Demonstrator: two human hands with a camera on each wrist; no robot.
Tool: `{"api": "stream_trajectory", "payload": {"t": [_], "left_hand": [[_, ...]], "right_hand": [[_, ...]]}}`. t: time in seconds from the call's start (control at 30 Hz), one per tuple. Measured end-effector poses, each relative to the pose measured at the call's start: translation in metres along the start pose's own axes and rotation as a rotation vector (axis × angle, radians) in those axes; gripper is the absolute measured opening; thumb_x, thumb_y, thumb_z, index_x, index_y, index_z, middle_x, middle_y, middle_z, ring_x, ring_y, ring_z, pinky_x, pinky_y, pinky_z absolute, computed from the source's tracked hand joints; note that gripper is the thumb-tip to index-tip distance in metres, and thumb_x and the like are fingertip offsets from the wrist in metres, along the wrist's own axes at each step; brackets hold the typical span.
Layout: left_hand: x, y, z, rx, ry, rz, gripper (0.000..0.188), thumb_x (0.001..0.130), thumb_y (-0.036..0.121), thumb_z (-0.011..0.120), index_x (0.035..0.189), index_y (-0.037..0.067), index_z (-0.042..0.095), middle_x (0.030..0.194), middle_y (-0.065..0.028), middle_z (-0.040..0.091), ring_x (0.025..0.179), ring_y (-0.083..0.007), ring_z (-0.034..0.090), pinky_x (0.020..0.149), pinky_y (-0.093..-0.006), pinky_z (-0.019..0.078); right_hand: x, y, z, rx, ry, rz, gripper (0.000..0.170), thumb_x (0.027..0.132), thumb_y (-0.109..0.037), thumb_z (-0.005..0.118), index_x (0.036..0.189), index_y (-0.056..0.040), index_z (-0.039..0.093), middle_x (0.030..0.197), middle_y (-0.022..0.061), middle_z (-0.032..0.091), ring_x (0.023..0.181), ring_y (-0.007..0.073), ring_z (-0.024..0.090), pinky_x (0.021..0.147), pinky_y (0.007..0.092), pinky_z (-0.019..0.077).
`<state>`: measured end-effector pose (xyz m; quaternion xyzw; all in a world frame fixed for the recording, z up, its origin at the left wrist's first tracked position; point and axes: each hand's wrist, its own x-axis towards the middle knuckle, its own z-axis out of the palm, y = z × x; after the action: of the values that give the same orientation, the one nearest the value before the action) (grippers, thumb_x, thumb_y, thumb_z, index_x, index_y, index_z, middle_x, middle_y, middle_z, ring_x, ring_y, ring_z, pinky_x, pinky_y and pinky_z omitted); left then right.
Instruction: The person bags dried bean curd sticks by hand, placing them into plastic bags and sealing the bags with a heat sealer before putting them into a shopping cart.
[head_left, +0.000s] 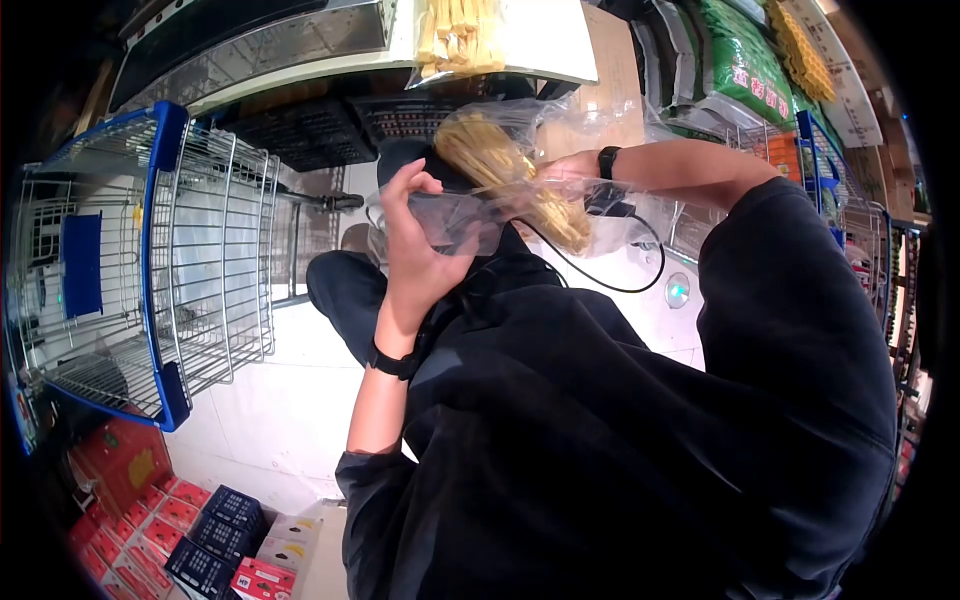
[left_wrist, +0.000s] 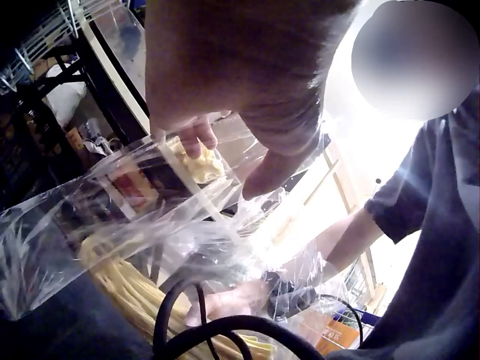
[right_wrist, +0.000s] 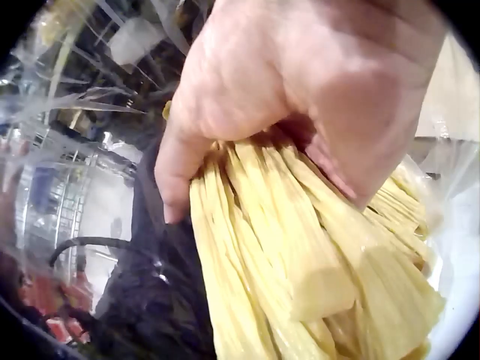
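Note:
A bundle of long, flat yellow strips (head_left: 490,155) lies slantwise across the lap area in the head view, with clear plastic around it. The right hand (right_wrist: 300,90) grips the strips (right_wrist: 285,247), thumb on one side and fingers curled behind. Clear plastic film (head_left: 455,220) stretches beside the left hand (head_left: 420,240), which is raised with its fingers bent toward the thumb. In the left wrist view, the left hand (left_wrist: 247,97) pinches the plastic (left_wrist: 187,210) above the strips (left_wrist: 131,292). Part of the right hand is hidden by plastic.
A blue-edged wire cart (head_left: 165,260) stands at the left. More yellow strips (head_left: 460,35) lie on the white table (head_left: 555,40) ahead, with black crates (head_left: 310,135) below. Green packages (head_left: 745,70) are at upper right, red boxes (head_left: 170,510) at lower left. A black cable (head_left: 660,265) loops nearby.

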<state>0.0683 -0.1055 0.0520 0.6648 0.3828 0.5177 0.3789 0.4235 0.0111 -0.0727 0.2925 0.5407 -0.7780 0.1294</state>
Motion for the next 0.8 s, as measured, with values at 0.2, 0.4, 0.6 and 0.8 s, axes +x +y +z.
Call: {"api": "stream_trajectory", "payload": {"t": [0.2,0.4,0.6,0.8], "left_hand": [[-0.001,0.0,-0.003,-0.011,0.005,-0.005,0.093,0.073,-0.009,0.081,0.15,0.006,0.03,0.122,-0.0105,0.045,0.113,-0.0188,0.051,0.095,-0.0308,0.0559],[0.0,0.004,-0.004,-0.001,0.015,-0.009,0.092,0.074,-0.008,0.081,0.15,0.007,0.03,0.122,-0.0106,0.045,0.113,-0.0187,0.051,0.096,-0.031,0.0548],[-0.003,0.003,-0.006,-0.005,0.009,-0.02,0.092,0.074,-0.008,0.081,0.15,0.007,0.031,0.123,-0.0105,0.046,0.112,-0.0188,0.051,0.096,-0.0316,0.0549],[-0.001,0.003,-0.003,0.005,0.065,-0.023,0.091,0.071,0.0,0.085,0.147,0.005,0.036,0.117,-0.0128,0.051,0.107,-0.0248,0.055,0.097,-0.0353,0.0482]], "right_hand": [[-0.02,-0.021,0.01,-0.155,0.241,0.144,0.034,0.105,-0.019,0.051,0.134,-0.0126,0.066,0.136,0.0008,0.065,0.091,0.0135,0.064,0.068,0.0306,0.0514],[0.001,0.112,-0.014,-0.038,0.142,0.043,0.033,0.102,-0.028,0.057,0.126,-0.0109,0.072,0.127,0.0032,0.07,0.116,0.0195,0.064,0.105,0.0351,0.0456],[-0.048,-0.082,0.062,0.177,0.314,0.419,0.043,0.09,-0.031,0.069,0.124,-0.0055,0.071,0.123,0.0092,0.072,0.114,0.0208,0.066,0.103,0.0345,0.049],[-0.067,-0.083,0.052,0.211,0.365,0.202,0.049,0.089,-0.033,0.072,0.132,-0.0102,0.067,0.139,0.0114,0.065,0.122,0.0255,0.063,0.106,0.0438,0.0499]]}}
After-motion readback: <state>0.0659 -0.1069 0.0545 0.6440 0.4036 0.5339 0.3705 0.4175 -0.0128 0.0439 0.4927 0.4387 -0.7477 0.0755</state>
